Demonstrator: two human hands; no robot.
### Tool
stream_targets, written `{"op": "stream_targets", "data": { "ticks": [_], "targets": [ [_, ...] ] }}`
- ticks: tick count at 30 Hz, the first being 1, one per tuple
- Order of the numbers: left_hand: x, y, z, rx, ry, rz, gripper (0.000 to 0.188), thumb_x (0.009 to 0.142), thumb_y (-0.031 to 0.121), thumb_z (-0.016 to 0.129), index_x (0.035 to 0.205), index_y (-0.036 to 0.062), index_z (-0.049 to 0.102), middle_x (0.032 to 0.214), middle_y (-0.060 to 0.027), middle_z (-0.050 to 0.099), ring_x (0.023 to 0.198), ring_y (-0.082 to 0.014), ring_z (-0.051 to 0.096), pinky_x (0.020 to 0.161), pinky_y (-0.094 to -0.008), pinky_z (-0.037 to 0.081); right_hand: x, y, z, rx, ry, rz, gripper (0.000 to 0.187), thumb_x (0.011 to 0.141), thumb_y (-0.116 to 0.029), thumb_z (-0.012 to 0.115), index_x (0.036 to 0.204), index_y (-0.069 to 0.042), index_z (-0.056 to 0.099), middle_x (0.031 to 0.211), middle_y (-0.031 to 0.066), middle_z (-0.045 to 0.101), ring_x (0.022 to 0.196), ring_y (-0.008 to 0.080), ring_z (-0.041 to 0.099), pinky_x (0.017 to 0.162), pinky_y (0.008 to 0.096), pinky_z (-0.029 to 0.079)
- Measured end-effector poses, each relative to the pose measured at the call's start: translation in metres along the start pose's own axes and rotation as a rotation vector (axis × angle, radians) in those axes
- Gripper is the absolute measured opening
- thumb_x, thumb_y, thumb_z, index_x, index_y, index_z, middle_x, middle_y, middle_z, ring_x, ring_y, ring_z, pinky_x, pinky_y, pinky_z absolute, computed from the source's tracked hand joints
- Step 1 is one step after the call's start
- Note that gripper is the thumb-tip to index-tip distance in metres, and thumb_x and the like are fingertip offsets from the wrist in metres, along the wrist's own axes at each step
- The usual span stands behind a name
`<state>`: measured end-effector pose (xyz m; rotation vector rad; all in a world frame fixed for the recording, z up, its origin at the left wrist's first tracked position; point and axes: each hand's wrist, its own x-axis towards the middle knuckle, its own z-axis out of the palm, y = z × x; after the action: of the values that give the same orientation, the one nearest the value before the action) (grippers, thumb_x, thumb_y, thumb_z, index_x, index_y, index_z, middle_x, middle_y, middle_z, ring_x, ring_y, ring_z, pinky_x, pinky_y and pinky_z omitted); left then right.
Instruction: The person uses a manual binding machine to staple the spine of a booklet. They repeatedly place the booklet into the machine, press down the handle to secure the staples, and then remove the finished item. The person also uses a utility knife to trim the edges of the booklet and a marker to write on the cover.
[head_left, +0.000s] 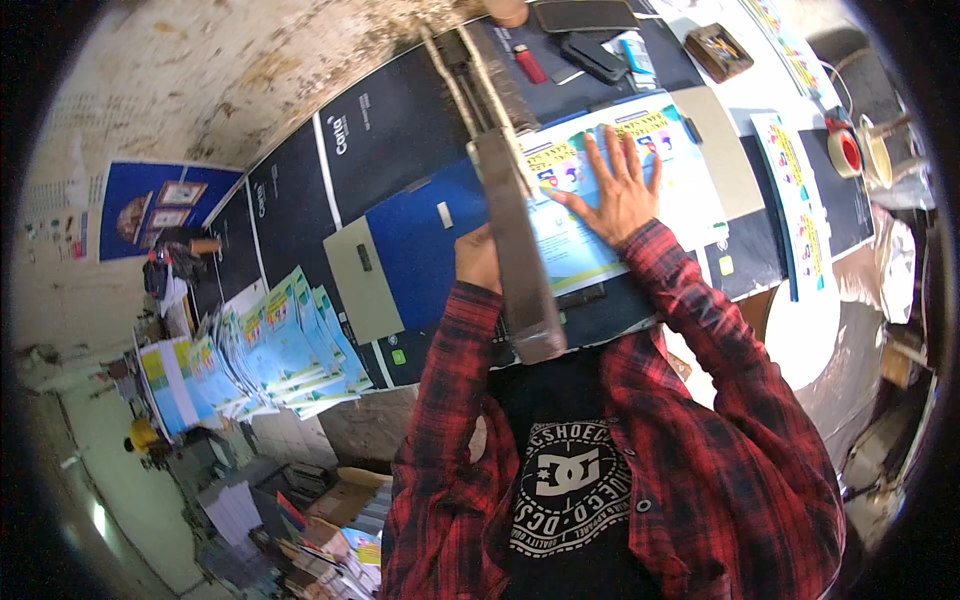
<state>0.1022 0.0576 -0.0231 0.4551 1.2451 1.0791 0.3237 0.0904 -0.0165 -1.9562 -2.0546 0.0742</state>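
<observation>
My right hand [618,192] lies flat with spread fingers on a printed light-blue and yellow sheet [580,245], pressing it onto the work surface. A long brown bar [520,250], like the arm of a paper cutter, runs beside the sheet's left edge toward my body. My left hand [478,258] is against the left side of this bar. Its fingers are hidden by the bar, so I cannot tell whether they grip it. Under the work lies a blue board [425,250] with grey end strips.
A fanned pile of printed sheets [290,345] lies at the left. A narrow printed stack [795,200] and tape rolls [845,152] are at the right. Farther back are a red lighter [529,64], a black phone [585,15] and a small wooden box [718,52].
</observation>
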Motion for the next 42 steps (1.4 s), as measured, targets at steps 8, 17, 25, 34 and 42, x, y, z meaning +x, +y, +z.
{"op": "stream_targets", "data": {
  "ticks": [8,17,25,34,42],
  "targets": [
    [-0.060,-0.031,0.005,1.522,0.194,0.824,0.066,0.095,0.043,0.051,0.148,0.0056,0.040,0.152,-0.0093,0.039,0.141,-0.0392,0.030,0.111,-0.0683,0.016,-0.001,-0.003,-0.001,-0.117,-0.059,-0.039,0.091,0.086,-0.074,0.049,0.154,-0.017,0.031,0.161,0.0139,0.024,0.149,0.0363,0.018,0.113,0.0689,0.011],
    [-0.049,-0.040,0.001,1.537,0.204,0.852,0.068,0.095,0.046,0.049,0.149,0.0069,0.038,0.155,-0.0069,0.035,0.144,-0.0370,0.027,0.112,-0.0682,0.014,0.058,-0.021,-0.124,0.223,-0.042,-0.297,0.073,0.094,-0.049,0.061,0.138,0.008,0.045,0.137,0.0327,0.049,0.131,0.0412,0.048,0.107,0.0433,0.041],
    [-0.050,-0.035,-0.004,1.515,0.203,0.857,0.071,0.092,0.048,0.053,0.148,0.0067,0.040,0.153,-0.0083,0.039,0.143,-0.0372,0.029,0.113,-0.0669,0.013,0.012,-0.149,-0.183,0.023,-0.152,-0.511,0.095,0.089,-0.065,0.055,0.135,0.017,0.040,0.134,0.0423,0.043,0.127,0.0522,0.046,0.104,0.0485,0.043],
    [-0.051,-0.043,0.002,1.496,0.220,0.871,0.067,0.094,0.046,0.048,0.148,0.0065,0.040,0.154,-0.0078,0.036,0.143,-0.0358,0.028,0.114,-0.0666,0.010,-0.066,-0.115,-0.067,0.077,0.050,-0.347,0.096,0.082,-0.035,0.068,0.153,0.004,0.017,0.159,0.0266,0.019,0.146,0.0465,0.021,0.115,0.0551,0.024],
    [-0.051,-0.035,-0.003,1.583,0.196,0.928,0.064,0.095,0.044,0.047,0.146,0.0051,0.041,0.153,-0.0104,0.038,0.139,-0.0378,0.036,0.108,-0.0691,0.023,-0.008,-0.102,-0.155,0.584,-0.390,-0.372,0.072,0.091,-0.035,0.065,0.143,0.008,0.040,0.146,0.0300,0.042,0.138,0.0406,0.040,0.115,0.0381,0.028]
  ]
}}
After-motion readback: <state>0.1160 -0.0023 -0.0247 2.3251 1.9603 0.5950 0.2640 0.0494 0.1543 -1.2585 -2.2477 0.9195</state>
